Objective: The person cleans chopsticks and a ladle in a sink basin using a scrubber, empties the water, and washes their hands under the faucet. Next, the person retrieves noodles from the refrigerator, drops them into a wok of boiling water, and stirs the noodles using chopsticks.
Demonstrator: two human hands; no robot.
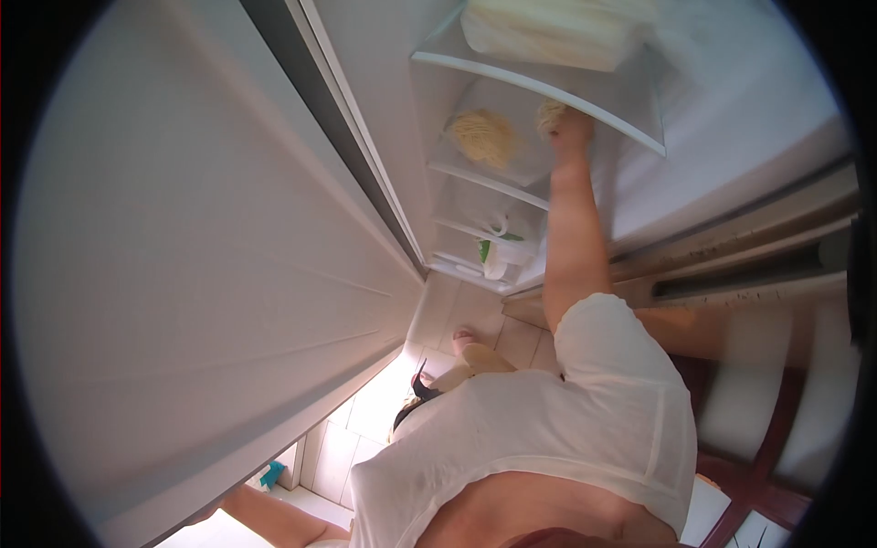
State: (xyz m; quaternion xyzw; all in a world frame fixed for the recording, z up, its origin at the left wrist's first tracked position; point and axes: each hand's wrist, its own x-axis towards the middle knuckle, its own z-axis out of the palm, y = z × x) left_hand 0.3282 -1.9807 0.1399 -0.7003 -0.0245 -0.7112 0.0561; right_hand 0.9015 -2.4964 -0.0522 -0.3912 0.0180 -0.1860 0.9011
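Observation:
My right hand (573, 130) reaches into an open fridge or freezer, its fingers closed around a pale yellow bundle of noodles (550, 114). Beside it, a second noodle bundle (484, 137) rests in the same compartment, below the white-edged shelf (539, 87). At the lower left, my left hand (206, 513) is by the edge of the large white door (201, 274); its fingers are mostly hidden.
A large pale wrapped package (553, 32) fills the shelf above. Lower down sits a white-and-green bag (496, 256). Tiled floor (448, 306) shows between door and cabinet. A dark red chair frame (763, 470) stands at right, and a teal item (271, 473) lies lower left.

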